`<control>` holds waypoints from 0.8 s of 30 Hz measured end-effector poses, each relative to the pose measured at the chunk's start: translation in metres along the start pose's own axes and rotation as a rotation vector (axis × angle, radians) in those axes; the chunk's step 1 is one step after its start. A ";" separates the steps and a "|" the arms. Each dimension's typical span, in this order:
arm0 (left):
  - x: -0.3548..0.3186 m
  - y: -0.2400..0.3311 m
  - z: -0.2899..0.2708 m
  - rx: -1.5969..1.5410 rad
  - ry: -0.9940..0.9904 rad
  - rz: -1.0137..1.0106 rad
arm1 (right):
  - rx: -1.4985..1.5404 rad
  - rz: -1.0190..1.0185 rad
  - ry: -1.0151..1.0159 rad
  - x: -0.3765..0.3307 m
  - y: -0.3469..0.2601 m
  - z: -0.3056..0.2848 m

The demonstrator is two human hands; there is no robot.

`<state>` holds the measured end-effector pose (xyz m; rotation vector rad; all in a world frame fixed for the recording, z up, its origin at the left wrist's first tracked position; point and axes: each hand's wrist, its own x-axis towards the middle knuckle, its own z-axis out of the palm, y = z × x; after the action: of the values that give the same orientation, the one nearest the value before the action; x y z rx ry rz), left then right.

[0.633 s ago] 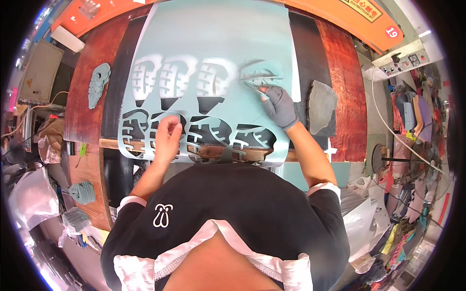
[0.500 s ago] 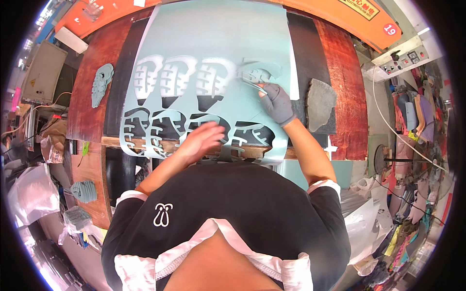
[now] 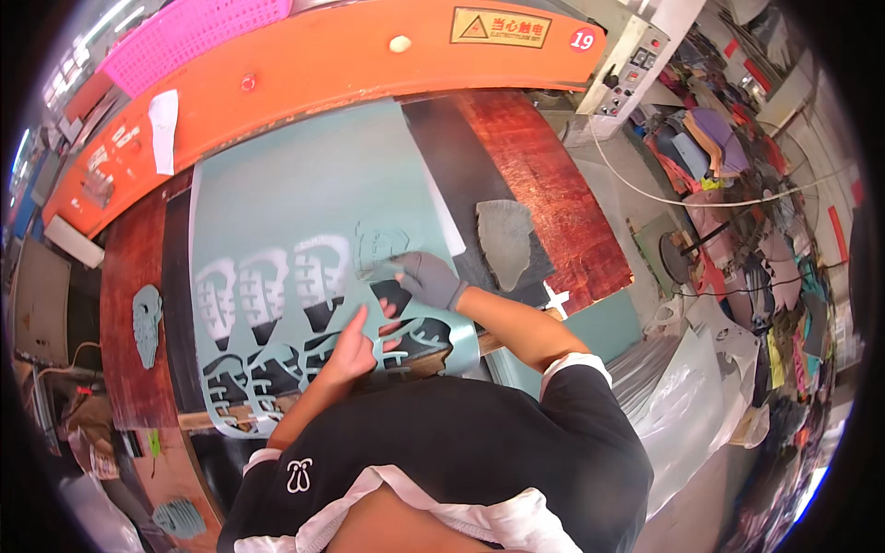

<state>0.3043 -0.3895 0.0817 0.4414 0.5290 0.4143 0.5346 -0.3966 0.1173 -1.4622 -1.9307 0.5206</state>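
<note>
A large pale green sheet (image 3: 295, 175) lies across the table, with rows of toothed, shoe-part-shaped openings (image 3: 263, 286) cut into its near half. My right hand (image 3: 429, 281), in a grey fingerless glove, pinches a thin grey-green cut piece (image 3: 376, 271) at the right end of the upper row. The piece is blurred and partly covered by my fingers. Just beyond it a similar toothed outline (image 3: 383, 241) shows on the sheet. My bare left hand (image 3: 355, 346) hovers over the lower row, fingers stretched and apart, holding nothing, close to a dark opening.
An orange machine beam (image 3: 323, 64) spans the far side, with a pink basket (image 3: 194, 37) on top. Stacked cut pieces (image 3: 147, 323) lie on the red-brown board at left. A grey leaf-shaped slab (image 3: 504, 244) rests right of the sheet. Plastic wrap (image 3: 691, 387) bulges at right.
My view has turned and shifted, bringing more of the orange beam in. My right hand has drawn nearer with the piece. My left hand has moved right, toward my right hand.
</note>
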 end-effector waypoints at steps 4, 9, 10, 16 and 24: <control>-0.057 0.027 0.014 0.797 0.032 -0.180 | 0.159 0.347 -0.046 0.032 0.007 -0.012; -0.055 0.077 0.028 1.449 0.246 0.789 | 0.154 0.253 0.075 0.058 0.014 0.001; -0.040 0.079 0.027 1.761 0.220 0.803 | 0.104 0.222 0.039 0.063 0.015 0.002; 0.017 0.056 -0.015 2.267 0.094 0.537 | -0.764 0.356 0.297 0.128 0.074 -0.065; 0.015 0.048 -0.024 2.205 0.073 0.459 | -0.180 0.700 0.693 0.216 0.100 -0.112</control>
<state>0.2899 -0.3353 0.0814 2.7036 0.7889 0.0993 0.6472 -0.1695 0.1868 -2.0866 -0.9244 0.0872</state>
